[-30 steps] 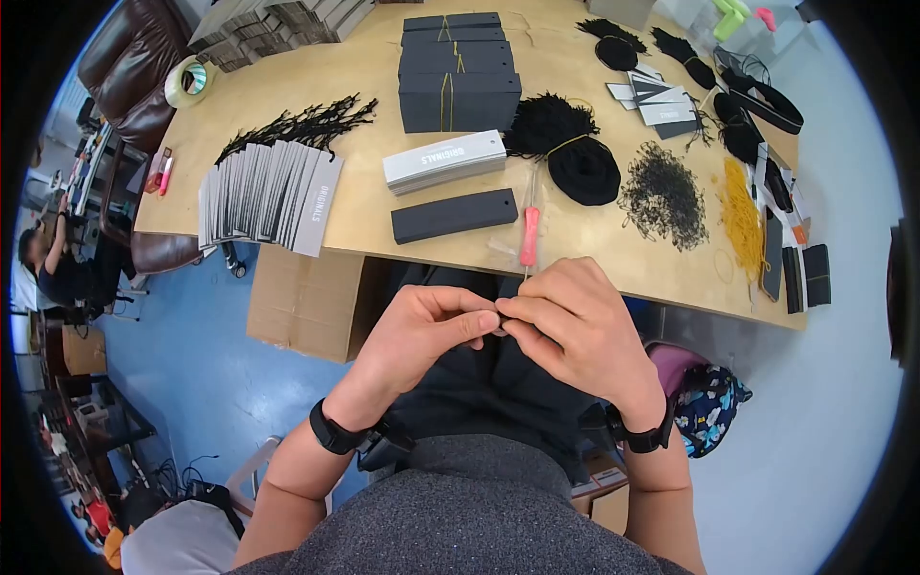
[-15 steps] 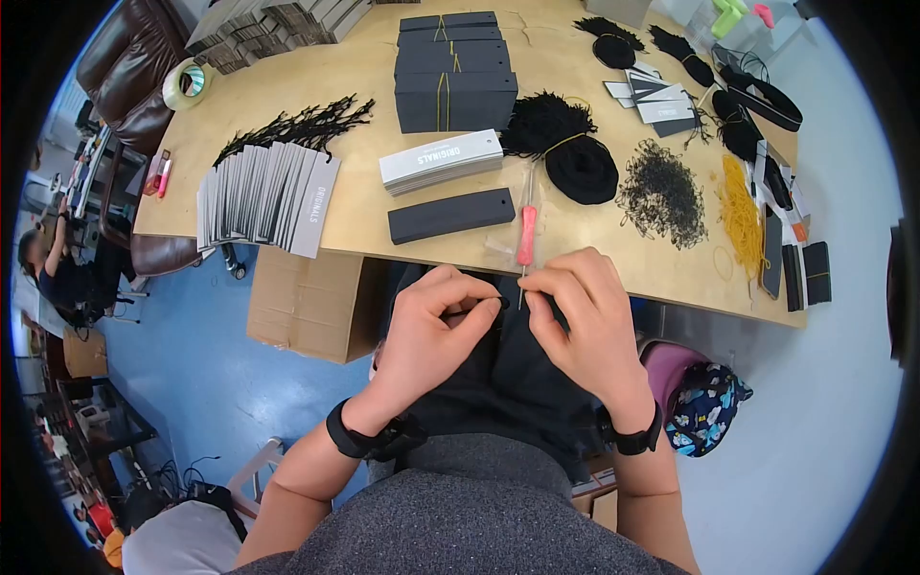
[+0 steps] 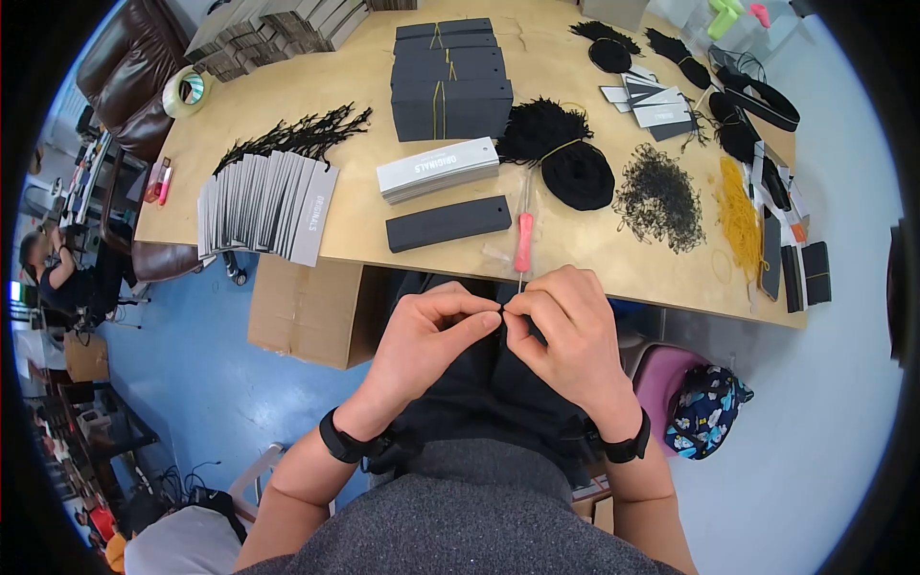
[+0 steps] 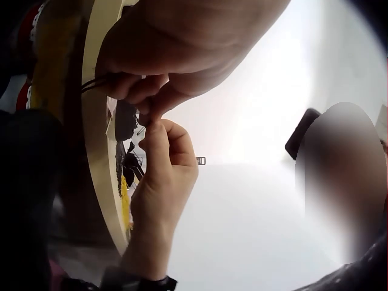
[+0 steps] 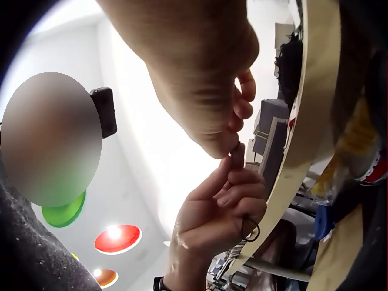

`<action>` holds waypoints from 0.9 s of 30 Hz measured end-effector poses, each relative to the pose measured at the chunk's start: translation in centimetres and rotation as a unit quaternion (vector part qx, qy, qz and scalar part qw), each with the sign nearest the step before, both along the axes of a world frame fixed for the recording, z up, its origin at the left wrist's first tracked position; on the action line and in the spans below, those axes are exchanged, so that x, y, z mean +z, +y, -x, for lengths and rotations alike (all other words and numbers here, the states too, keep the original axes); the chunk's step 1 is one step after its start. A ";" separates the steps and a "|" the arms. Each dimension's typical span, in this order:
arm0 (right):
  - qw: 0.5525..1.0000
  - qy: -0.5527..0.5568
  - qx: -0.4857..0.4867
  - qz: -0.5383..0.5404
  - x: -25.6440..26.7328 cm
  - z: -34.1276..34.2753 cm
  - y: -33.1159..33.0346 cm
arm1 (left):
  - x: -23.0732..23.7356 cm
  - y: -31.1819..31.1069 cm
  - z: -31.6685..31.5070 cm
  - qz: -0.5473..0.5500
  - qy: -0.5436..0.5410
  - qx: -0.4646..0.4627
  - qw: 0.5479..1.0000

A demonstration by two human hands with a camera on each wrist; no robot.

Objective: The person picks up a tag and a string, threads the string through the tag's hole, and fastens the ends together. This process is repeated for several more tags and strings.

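The left hand (image 3: 422,335) pinches a tiny dark piece (image 3: 502,309) between thumb and forefinger, a dark loop (image 5: 259,230) hanging at its fingers. The piece sits between both hands' fingertips, short of the table (image 3: 359,222), where a pink-handled tool (image 3: 523,244) lies. The right hand (image 3: 573,335), by the tool's shaft half a second ago, now meets the left and pinches too; two-handed work seems resumed.

Saw near-black on the thin loop (image 5: 258,231) and small piece (image 5: 236,147), coral pink on the tool handle (image 3: 523,243), yellow across the heap of bands (image 3: 741,216). Noted pale tan on the counter (image 3: 575,244), white lettering on the grey card stack (image 3: 437,171), blue on the floor (image 3: 206,355), a pale-blue-and-white print on the dark cloth (image 3: 707,412).
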State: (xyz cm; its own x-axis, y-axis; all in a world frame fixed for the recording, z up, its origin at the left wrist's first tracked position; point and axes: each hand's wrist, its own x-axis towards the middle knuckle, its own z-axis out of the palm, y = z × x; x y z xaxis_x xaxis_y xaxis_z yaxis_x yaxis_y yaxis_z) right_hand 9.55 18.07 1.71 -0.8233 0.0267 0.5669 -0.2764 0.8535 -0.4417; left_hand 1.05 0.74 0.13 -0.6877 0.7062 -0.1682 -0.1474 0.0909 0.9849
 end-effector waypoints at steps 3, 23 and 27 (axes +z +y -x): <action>0.999 0.000 -0.010 0.036 0.1 0.0 0.1 | 0.7 0.1 -0.1 -0.044 -0.196 0.009 0.980; 0.963 -0.078 -0.123 0.225 0.8 -4.3 4.1 | 1.8 -0.8 1.1 0.067 0.063 -0.032 0.995; 0.965 -0.131 -0.159 0.165 0.1 -5.2 5.1 | 2.4 0.1 0.7 0.086 0.168 -0.025 0.982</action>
State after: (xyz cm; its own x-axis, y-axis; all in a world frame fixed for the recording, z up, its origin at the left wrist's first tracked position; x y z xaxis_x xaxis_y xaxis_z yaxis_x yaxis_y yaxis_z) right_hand 14.79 23.16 1.84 -0.8575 0.4451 0.2580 0.1347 0.6783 -0.7223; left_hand 0.30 0.88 2.53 -0.6906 0.7209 -0.0573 0.1920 0.2592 0.9466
